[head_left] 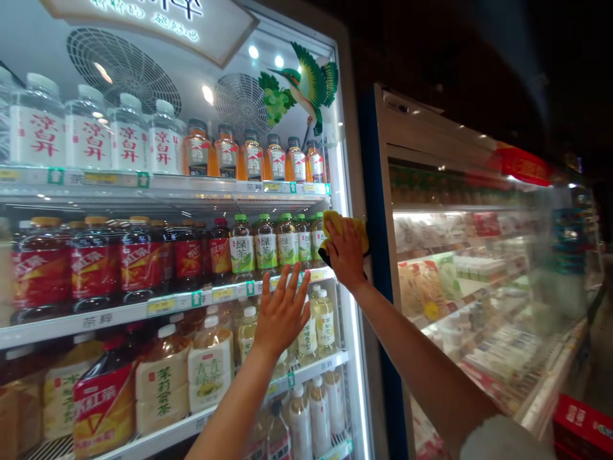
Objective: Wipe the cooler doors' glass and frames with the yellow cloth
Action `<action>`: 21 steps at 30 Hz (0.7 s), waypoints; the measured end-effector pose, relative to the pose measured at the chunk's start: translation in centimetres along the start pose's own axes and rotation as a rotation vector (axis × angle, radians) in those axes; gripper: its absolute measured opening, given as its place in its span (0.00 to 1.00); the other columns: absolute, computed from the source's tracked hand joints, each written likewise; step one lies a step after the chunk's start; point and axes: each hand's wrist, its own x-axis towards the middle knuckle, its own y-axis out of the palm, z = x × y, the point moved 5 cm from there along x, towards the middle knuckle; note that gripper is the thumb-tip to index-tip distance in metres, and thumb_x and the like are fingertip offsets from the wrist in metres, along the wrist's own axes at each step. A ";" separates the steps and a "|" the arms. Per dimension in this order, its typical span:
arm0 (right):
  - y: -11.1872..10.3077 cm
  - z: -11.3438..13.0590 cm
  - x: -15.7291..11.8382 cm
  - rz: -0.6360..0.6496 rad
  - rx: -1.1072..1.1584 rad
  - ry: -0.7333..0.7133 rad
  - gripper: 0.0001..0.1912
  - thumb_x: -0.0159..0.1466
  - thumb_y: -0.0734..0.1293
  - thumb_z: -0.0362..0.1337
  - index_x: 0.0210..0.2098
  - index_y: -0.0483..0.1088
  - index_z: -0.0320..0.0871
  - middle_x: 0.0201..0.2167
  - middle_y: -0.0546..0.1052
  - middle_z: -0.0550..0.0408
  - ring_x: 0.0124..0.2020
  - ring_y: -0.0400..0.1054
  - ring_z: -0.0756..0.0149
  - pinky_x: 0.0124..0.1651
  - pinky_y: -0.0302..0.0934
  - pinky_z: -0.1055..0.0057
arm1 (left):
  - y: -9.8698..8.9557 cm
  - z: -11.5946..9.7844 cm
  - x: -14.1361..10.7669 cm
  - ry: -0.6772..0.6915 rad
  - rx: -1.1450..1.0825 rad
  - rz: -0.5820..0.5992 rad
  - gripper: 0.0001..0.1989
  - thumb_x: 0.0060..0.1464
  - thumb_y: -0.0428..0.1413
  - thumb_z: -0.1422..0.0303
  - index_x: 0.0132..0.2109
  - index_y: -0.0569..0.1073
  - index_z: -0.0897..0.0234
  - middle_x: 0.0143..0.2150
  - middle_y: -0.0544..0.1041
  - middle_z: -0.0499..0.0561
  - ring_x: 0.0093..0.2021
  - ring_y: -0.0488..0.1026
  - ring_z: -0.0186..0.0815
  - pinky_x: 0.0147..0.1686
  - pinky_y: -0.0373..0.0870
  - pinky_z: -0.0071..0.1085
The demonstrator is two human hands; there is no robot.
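Observation:
My right hand (347, 257) presses a yellow cloth (332, 223) against the right edge of the glass fridge door (348, 153). A dark patch shows at the cloth's lower left corner. Lower and to the left, my left hand (282, 313) is raised with its fingers spread, holding nothing. Its palm faces the glass; whether it touches the pane I cannot tell. Behind the glass, beside the hands, stand green tea bottles (265, 246) with green caps. A bird sticker (306, 83) is above them on the door.
Shelves inside the fridge carry clear water bottles (128, 135), amber bottles (251, 156), red-labelled tea bottles (140, 259) and large jugs (163, 377). To the right runs an open-fronted chiller (431, 144) with packaged goods. A red box (582, 431) sits at the lower right.

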 end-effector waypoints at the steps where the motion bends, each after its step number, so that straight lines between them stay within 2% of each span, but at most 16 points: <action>1: 0.1 1.1 -0.2 0.015 -0.003 -0.041 0.27 0.73 0.57 0.36 0.71 0.58 0.51 0.75 0.54 0.52 0.77 0.41 0.53 0.75 0.42 0.42 | 0.0 0.0 0.0 -0.003 -0.003 0.004 0.41 0.64 0.53 0.61 0.76 0.43 0.64 0.75 0.51 0.60 0.77 0.39 0.47 0.74 0.28 0.58; 4: -0.6 2.5 -3.4 0.099 0.027 -0.248 0.26 0.73 0.59 0.36 0.70 0.61 0.52 0.74 0.57 0.52 0.77 0.40 0.55 0.75 0.41 0.44 | -0.1 0.0 0.1 -0.013 -0.011 0.016 0.41 0.65 0.52 0.61 0.76 0.42 0.68 0.75 0.51 0.60 0.77 0.39 0.46 0.75 0.27 0.56; 6: -1.4 1.7 -5.8 0.165 0.059 -0.386 0.25 0.73 0.60 0.37 0.68 0.63 0.54 0.73 0.60 0.53 0.76 0.44 0.56 0.75 0.44 0.45 | -0.2 -0.1 0.0 -0.012 -0.011 0.017 0.40 0.66 0.51 0.61 0.76 0.42 0.69 0.75 0.51 0.60 0.77 0.39 0.47 0.75 0.27 0.56; 7: -1.7 0.8 -6.4 0.179 0.067 -0.406 0.25 0.73 0.60 0.36 0.68 0.64 0.55 0.72 0.61 0.53 0.76 0.45 0.56 0.74 0.45 0.45 | -0.2 -0.1 0.0 -0.010 -0.009 0.017 0.40 0.66 0.51 0.61 0.76 0.43 0.69 0.75 0.51 0.60 0.77 0.38 0.47 0.74 0.27 0.57; 9: -2.0 -1.0 -6.1 0.124 0.065 -0.314 0.25 0.73 0.60 0.37 0.68 0.63 0.55 0.72 0.61 0.53 0.75 0.47 0.55 0.74 0.46 0.43 | -0.2 -0.2 -0.1 -0.007 -0.003 0.018 0.39 0.66 0.51 0.61 0.76 0.43 0.69 0.75 0.50 0.60 0.77 0.38 0.48 0.74 0.27 0.58; 11: -1.6 -1.7 -4.4 0.045 0.060 -0.166 0.26 0.73 0.58 0.37 0.69 0.61 0.53 0.74 0.58 0.52 0.76 0.45 0.53 0.74 0.44 0.41 | -0.1 -0.2 -0.2 -0.011 0.002 0.023 0.39 0.66 0.50 0.61 0.76 0.43 0.70 0.75 0.50 0.60 0.77 0.37 0.47 0.74 0.27 0.57; 14: -0.2 0.1 -2.1 -0.017 0.050 -0.029 0.27 0.73 0.56 0.37 0.71 0.58 0.53 0.75 0.54 0.53 0.77 0.40 0.52 0.74 0.41 0.38 | 0.1 -0.1 -0.2 -0.028 0.006 0.037 0.39 0.67 0.49 0.62 0.76 0.41 0.71 0.75 0.51 0.61 0.77 0.37 0.45 0.75 0.27 0.56; 16: 0.3 1.9 -2.1 0.004 0.037 -0.041 0.27 0.73 0.57 0.38 0.71 0.58 0.54 0.75 0.54 0.53 0.77 0.40 0.52 0.74 0.40 0.38 | 0.1 0.0 -0.2 -0.034 0.004 0.047 0.39 0.67 0.49 0.63 0.76 0.40 0.71 0.75 0.51 0.61 0.77 0.37 0.44 0.75 0.27 0.55; 18: 0.3 3.1 -3.7 0.069 0.031 -0.135 0.27 0.73 0.58 0.38 0.70 0.59 0.54 0.75 0.55 0.53 0.77 0.40 0.52 0.74 0.40 0.39 | -0.1 0.0 -0.5 -0.022 0.000 0.054 0.38 0.67 0.48 0.64 0.76 0.41 0.70 0.75 0.51 0.60 0.77 0.39 0.44 0.75 0.29 0.53; 21: -0.7 2.8 -6.9 0.178 0.043 -0.306 0.26 0.73 0.61 0.38 0.69 0.61 0.55 0.74 0.58 0.53 0.76 0.43 0.52 0.74 0.44 0.41 | -1.1 0.7 -1.4 0.008 -0.001 0.054 0.37 0.67 0.49 0.65 0.76 0.44 0.68 0.76 0.51 0.57 0.77 0.41 0.43 0.76 0.30 0.47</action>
